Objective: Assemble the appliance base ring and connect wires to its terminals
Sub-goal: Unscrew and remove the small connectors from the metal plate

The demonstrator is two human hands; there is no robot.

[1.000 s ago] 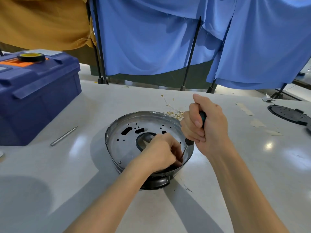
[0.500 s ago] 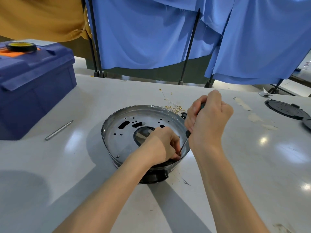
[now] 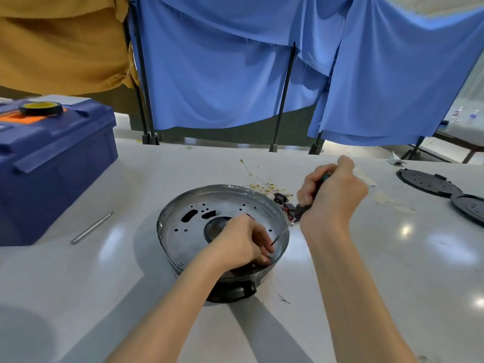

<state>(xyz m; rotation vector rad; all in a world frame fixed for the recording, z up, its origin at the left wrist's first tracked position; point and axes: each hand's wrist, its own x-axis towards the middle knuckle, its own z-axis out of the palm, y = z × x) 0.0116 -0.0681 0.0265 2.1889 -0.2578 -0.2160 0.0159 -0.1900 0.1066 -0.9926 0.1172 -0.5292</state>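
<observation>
Grips the screwdriver (image 3: 301, 211) handle in the right hand (image 3: 332, 197), fingers wrapped tight round it, out past the 2 to 3 o'clock edge of the base ring (image 3: 183, 242). Slants the thin shaft down and back over the rim to about 4 o'clock inside. Curls the left hand (image 3: 241, 241) fingers down against the inner wall at 4 to 5 o'clock, right beside the shaft's tip; pinching something or nothing, cannot tell.

Against half a second ago: right hand swung outward, off the rim toward 2 o'clock, with the shaft now at a flatter slant. Left hand kept to the same spot. Base ring unmoved mid-table (image 3: 104, 284), perforated plate up, black handle at 6 o'clock.

More fully in sight since that outward swing: a black connector (image 3: 280, 199) just beyond the rim at 2 o'clock, next to loose wires (image 3: 262, 187) at 1 o'clock.

Around the ring: blue toolbox (image 3: 52, 166) at 9 to 10 o'clock with a tape roll (image 3: 42, 108) on its lid, metal rod (image 3: 91, 228) at 9 o'clock, black discs (image 3: 425, 182) well apart at 3 o'clock.
</observation>
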